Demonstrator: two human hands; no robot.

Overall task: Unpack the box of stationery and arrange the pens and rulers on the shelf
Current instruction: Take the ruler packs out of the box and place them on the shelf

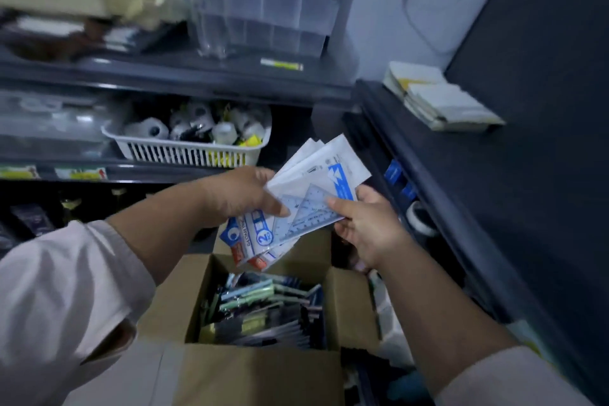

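Both hands hold a fanned stack of ruler packs (316, 188), clear sleeves with blue and white cards and a see-through set square inside. My left hand (242, 194) grips the stack from the left with the thumb on top. My right hand (365, 224) pinches its right lower edge. Directly below stands an open cardboard box (349, 303), filled with several dark and green pen packs (263, 310). The dark shelf (164, 79) rises behind the stack.
A white slotted basket (188, 152) with small bottles sits on a lower shelf level. Clear acrylic holders (263, 6) stand on the upper level. To the right runs a dark counter (494, 194) with a pile of booklets (441, 99).
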